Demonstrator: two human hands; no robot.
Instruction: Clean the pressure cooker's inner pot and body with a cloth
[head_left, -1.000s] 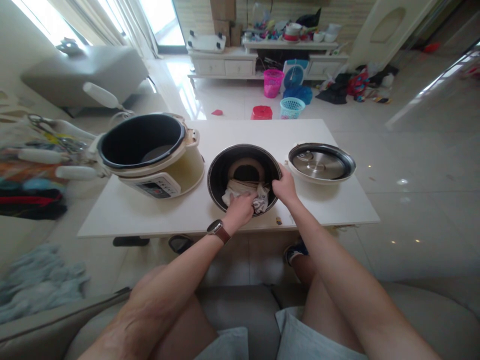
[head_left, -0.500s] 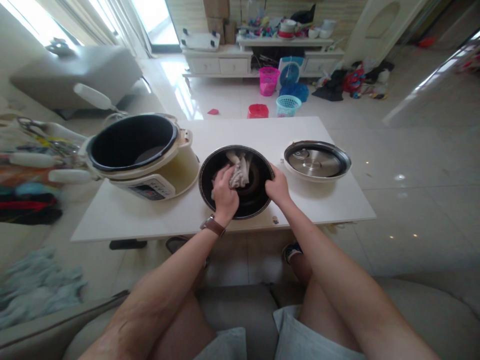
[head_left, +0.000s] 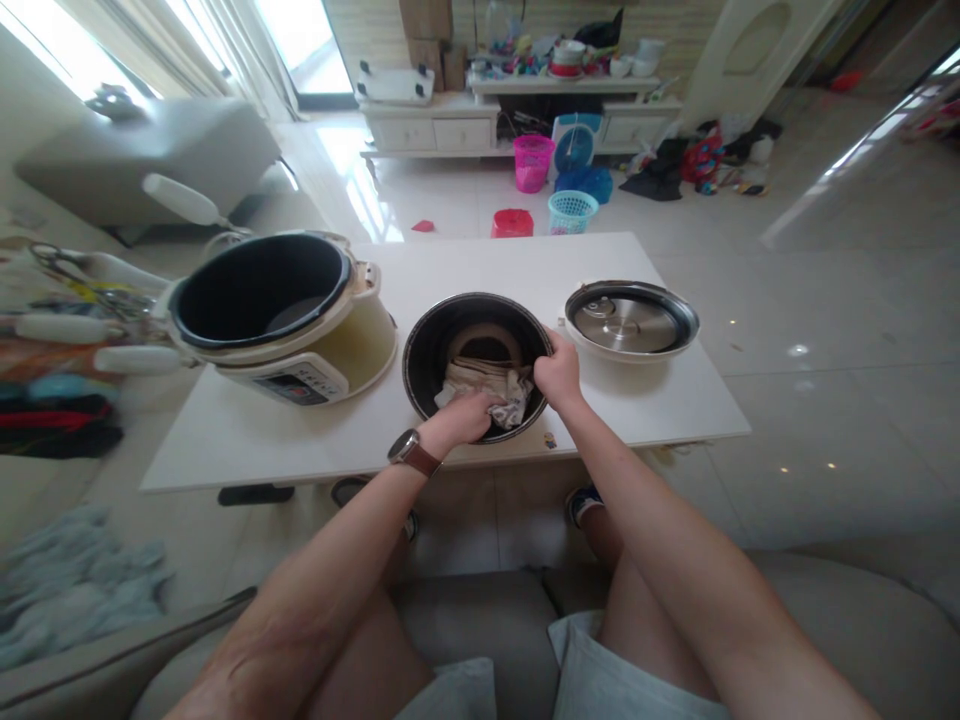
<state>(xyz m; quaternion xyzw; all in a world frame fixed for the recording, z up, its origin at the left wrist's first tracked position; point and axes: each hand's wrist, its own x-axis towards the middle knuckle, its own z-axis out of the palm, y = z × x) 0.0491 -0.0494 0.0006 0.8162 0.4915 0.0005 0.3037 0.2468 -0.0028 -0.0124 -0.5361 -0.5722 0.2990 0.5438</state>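
Observation:
A dark inner pot (head_left: 424,345) sits near the front edge of the white table (head_left: 480,262), tilted a little so I see into it. Inside it, my left hand (head_left: 463,420) is closed on a pale, patterned cloth (head_left: 487,380) pressed against the near wall; some fingertips are hidden in the folds. My right hand (head_left: 559,372) grips the pot's rim on the right side, thumb over the edge. To the left stands the open cream cooker body (head_left: 360,350) with a black interior and a control panel. On the right lies the cooker lid (head_left: 626,328), its metal inner face up.
Beyond the table, a red stool-like item (head_left: 513,223), a light blue basket (head_left: 572,212) and a pink basket (head_left: 533,163) stand on the tiled floor. White-handled objects (head_left: 135,360) crowd the cooker's left side. A grey sofa (head_left: 480,620) lies beneath me.
My left hand has moved with the cloth from the pot's upper left down to its near side, and the cloth is spread wider. My right hand stays on the rim.

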